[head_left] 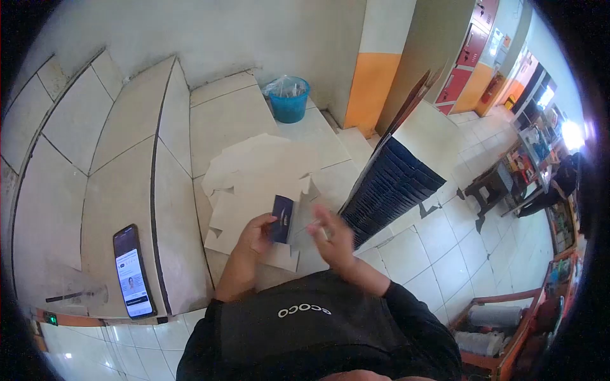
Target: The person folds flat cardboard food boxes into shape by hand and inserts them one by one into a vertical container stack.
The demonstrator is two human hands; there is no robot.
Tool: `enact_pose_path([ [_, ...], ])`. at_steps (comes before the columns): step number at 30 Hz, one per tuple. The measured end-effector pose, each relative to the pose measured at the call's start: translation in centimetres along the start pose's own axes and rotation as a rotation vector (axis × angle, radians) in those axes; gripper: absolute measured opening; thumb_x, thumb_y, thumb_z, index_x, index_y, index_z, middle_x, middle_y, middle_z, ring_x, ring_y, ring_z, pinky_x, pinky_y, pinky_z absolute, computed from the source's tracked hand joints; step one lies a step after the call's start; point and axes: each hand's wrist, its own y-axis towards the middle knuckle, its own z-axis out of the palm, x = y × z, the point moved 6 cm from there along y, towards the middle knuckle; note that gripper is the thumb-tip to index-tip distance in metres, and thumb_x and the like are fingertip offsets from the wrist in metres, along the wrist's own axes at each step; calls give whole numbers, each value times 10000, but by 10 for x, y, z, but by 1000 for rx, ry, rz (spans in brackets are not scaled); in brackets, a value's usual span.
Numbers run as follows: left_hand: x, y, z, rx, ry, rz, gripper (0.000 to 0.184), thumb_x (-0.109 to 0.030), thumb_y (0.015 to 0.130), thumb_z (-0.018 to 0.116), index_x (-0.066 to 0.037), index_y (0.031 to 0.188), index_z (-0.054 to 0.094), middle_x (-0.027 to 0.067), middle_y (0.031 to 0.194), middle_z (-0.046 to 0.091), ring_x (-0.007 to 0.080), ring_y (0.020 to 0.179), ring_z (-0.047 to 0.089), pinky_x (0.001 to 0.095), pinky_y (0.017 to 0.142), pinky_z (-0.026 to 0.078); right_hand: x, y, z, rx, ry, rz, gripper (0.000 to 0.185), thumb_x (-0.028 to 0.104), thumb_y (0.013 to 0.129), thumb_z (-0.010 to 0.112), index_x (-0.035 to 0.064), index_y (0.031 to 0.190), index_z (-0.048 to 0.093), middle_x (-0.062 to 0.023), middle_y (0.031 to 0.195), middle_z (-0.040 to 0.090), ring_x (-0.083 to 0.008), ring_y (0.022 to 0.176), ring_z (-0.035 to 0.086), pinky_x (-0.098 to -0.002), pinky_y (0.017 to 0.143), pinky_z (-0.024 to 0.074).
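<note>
My left hand (257, 233) is closed on the edge of a small dark blue box (281, 219), narrow and flat-looking, with pale lettering on its face. To the right of it, my right hand (334, 240) is raised and blurred by motion; its fingers look apart, and I see nothing in them. Under the box lie overlapping pale card sheets (254, 168) with notched edges, spread over the tiled surface. Beside my right hand rises a tall stack of dark blue folded pieces (397, 184), leaning to the right.
A lit phone (133, 273) lies on the tiled ledge at left. A blue bucket (289, 101) with a plastic bag stands near the wall. At lower right is a wooden rack (502, 298) holding white rolls. A dark stool (492, 187) and red lockers (467, 57) are farther off.
</note>
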Motion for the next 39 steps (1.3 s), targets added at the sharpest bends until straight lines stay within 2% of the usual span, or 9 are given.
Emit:
enact_pose_path([
  [2,-3,2,-8,-54,0,50,214,-115,759,607,-7,944,609,84,868,647,192,781,625,338,751,503,75,-10,-72,-315,-263,-753,422,172,751,696,22,1116,547,-184,1023,601,-307,880,591,-378,747,477],
  [3,-2,6,-18,-78,31,88,225,-122,766,597,-8,960,602,90,880,646,204,789,628,353,762,504,86,-21,-106,-406,-209,-909,416,174,775,679,38,1140,533,-165,1050,588,-319,946,565,-443,814,448],
  [5,2,5,-26,-101,24,89,226,-124,772,587,-14,969,600,92,889,648,215,796,632,363,780,506,114,-18,-165,-639,-497,-834,457,219,765,702,42,1142,515,-141,1071,569,-305,1027,528,-481,921,381],
  [10,0,1,-11,-117,-50,57,169,-116,755,619,-30,900,624,83,848,657,200,767,634,354,728,515,106,49,-177,-256,-1001,-517,422,216,717,709,80,1075,531,-96,950,556,-273,965,523,-511,1041,242],
  [19,-26,-6,-14,-149,-112,248,185,-117,773,615,-23,933,617,86,874,660,207,787,640,359,734,522,70,104,-192,-343,-833,-589,376,118,671,674,98,1026,551,-70,851,546,-276,881,520,-488,1027,256],
  [32,-85,-107,95,-169,206,722,375,22,711,601,-1,1082,552,95,1001,622,208,925,603,349,872,469,108,109,-197,-327,-537,-802,434,241,730,709,55,1088,552,-132,997,569,-317,943,523,-414,839,403],
  [34,-82,-117,107,-207,203,794,403,52,709,594,-10,1104,542,91,1022,616,207,942,599,352,882,464,117,88,-167,-19,-350,-879,471,249,701,740,56,1087,552,-138,1034,562,-314,939,523,-394,797,419],
  [36,-76,-123,116,-252,220,842,421,74,717,583,-22,1123,533,84,1043,610,202,951,596,351,881,464,116,59,-113,446,-164,-653,534,267,685,759,32,1111,539,-172,1154,532,-333,1092,490,-406,882,424],
  [39,-63,-125,139,-264,320,841,435,78,734,587,-46,1146,527,75,1074,602,184,974,588,332,881,462,106,32,-65,482,-60,-617,523,230,716,737,18,1149,535,-186,1133,561,-325,1006,565,-384,810,480],
])
